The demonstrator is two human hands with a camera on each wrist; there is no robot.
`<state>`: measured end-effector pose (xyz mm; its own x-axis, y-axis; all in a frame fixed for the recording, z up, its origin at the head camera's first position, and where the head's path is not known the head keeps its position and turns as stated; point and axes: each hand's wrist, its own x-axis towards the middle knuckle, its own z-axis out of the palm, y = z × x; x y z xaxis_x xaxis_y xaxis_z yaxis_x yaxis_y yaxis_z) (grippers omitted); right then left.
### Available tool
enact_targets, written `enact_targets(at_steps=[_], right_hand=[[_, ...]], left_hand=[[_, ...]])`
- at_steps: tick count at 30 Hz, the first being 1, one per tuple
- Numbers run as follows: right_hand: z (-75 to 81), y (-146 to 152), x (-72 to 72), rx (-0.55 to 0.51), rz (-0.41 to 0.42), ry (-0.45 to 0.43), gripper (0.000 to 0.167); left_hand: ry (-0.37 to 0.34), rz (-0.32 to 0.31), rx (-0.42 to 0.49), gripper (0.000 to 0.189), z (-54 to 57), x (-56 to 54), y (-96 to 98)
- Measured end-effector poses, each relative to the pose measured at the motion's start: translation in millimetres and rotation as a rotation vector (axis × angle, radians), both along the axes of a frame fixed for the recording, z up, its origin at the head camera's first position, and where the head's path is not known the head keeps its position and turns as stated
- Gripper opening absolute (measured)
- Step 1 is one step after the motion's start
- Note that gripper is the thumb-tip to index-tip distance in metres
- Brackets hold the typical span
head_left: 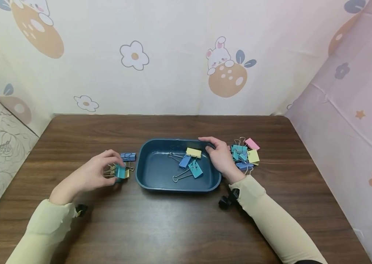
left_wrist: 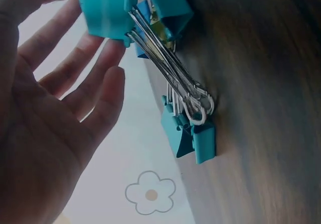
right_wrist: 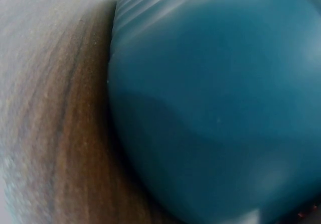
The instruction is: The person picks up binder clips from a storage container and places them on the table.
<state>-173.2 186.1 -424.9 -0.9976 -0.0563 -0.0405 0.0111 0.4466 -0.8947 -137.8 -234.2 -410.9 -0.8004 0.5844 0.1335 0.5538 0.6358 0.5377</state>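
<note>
My left hand pinches a teal binder clip between thumb and fingertips, its wire handles pointing away from the fingers. Close around it lie more clips: a blue clip behind, and teal clips standing on the table in the left wrist view. My right hand grips the back right corner of a dark blue tray, fingers along the rim. Inside the tray are a yellow clip, a blue clip and a teal clip. Only the tray's outer wall fills the right wrist view.
Right of the tray lies a pile of binder clips in teal, pink, yellow and blue, near my right wrist. The brown wooden table meets a patterned cloth at its back edge. Another cloth hangs at the right.
</note>
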Motion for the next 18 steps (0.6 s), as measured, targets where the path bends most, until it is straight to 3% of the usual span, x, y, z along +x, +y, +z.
enact_targets(at_steps=[4, 10, 18], right_hand=[[0.0, 0, -0.6, 0.003, 0.007, 0.005, 0.038], [0.1, 0, -0.3, 0.004, 0.008, 0.003, 0.037], [1.0, 0, 1.1, 0.002, 0.01, 0.0, 0.037]], left_hand=[[-0.005, -0.011, -0.023, 0.038, -1.3, 0.4, -0.1], [-0.042, -0.016, -0.039, 0.037, 6.4, 1.7, -0.8], [-0.05, -0.064, 0.075, 0.036, 24.2, -3.4, 8.5]])
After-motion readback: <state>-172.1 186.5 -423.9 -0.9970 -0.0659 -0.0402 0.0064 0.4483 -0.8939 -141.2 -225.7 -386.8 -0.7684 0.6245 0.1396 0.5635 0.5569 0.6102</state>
